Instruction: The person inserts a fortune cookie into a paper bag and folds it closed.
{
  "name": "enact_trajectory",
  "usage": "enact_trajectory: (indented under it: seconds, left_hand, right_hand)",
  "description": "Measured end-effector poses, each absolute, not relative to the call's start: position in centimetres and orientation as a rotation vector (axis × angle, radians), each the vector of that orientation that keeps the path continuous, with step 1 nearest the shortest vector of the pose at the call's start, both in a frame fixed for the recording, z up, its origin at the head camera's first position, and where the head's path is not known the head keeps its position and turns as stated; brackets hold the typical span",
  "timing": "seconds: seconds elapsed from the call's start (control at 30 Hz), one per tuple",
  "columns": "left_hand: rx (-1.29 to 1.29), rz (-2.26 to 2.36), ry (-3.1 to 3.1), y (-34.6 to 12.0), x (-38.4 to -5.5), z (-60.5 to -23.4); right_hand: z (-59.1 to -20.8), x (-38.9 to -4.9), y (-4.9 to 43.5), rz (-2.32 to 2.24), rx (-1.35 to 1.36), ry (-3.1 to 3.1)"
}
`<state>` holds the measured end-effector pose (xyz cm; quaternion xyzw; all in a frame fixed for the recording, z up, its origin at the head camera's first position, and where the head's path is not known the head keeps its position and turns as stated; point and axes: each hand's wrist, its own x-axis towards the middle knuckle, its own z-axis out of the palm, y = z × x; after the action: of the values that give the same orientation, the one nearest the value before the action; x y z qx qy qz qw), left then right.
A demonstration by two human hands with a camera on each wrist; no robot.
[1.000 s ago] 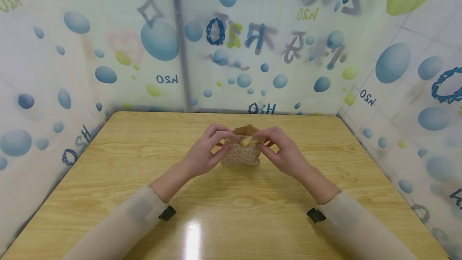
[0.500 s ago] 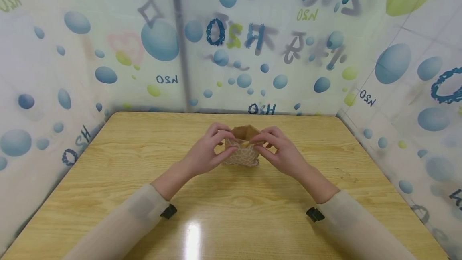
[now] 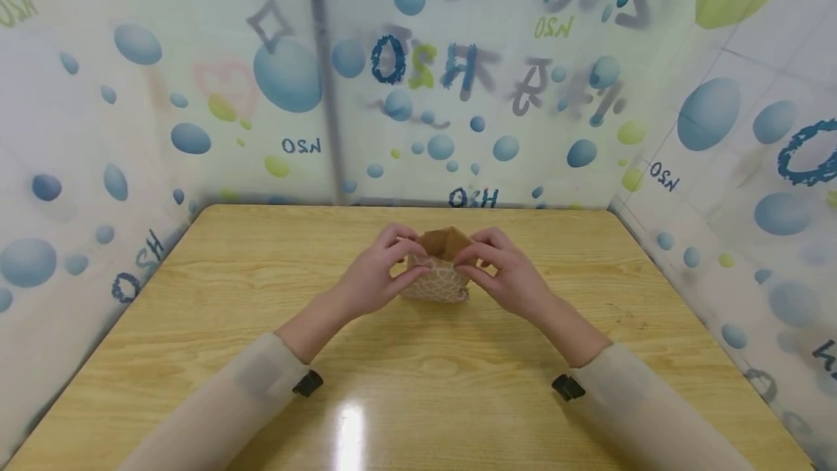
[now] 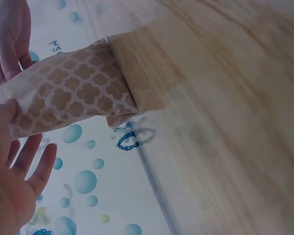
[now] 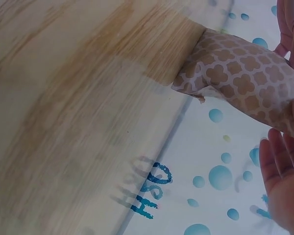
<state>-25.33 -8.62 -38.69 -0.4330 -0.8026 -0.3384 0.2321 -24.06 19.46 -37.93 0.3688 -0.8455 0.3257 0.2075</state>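
Observation:
A small brown paper bag (image 3: pixel 437 286) with a white lattice print stands on the table, its top open and the plain brown inside of its back wall (image 3: pixel 451 242) showing. My left hand (image 3: pixel 374 276) pinches the near rim at its left between thumb and fingers. At the right part of the same rim, my right hand (image 3: pixel 513 276) pinches the paper. In the left wrist view the printed front of the bag (image 4: pixel 78 90) bulges, with the left thumb lying on it. The right wrist view has the bag (image 5: pixel 250 73) creased near its bottom corner. The bag's contents are hidden.
The bag stands toward the back of a wooden table (image 3: pixel 425 369). Walls printed with blue and green drops (image 3: pixel 288 75) enclose the table at the back and on both sides. A dark clip-like piece sits at each sleeve cuff (image 3: pixel 569 387).
The near rim has been drawn up, and the pale yellowish patch at the bag's mouth is now covered. My right fingertips have shifted slightly left, and more of the inside back wall shows.

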Motion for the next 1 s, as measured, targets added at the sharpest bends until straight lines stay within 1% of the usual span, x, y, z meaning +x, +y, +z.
enact_trajectory:
  seconds: [0.33, 0.5, 0.8, 1.0]
  left_hand:
    - [-1.174, -0.917, -2.227, -8.57, -25.29, -38.69]
    - [-1.153, -1.057, -2.221, -8.48, -25.11, -38.56]
    - [-1.061, -1.315, -2.227, -8.33, -24.95, -38.3]
    - [-1.023, -1.406, -2.263, -8.18, -25.02, -38.24]
  right_hand:
    - [-37.69, -23.83, 19.34, 0.866, 1.019, -2.41]
    - [-37.63, -23.71, 19.31, 0.892, 0.992, -2.433]
    - [-37.58, -23.83, 19.08, 1.204, 0.783, -2.534]
    - [-37.76, -23.78, 18.98, 1.211, 0.715, -2.555]
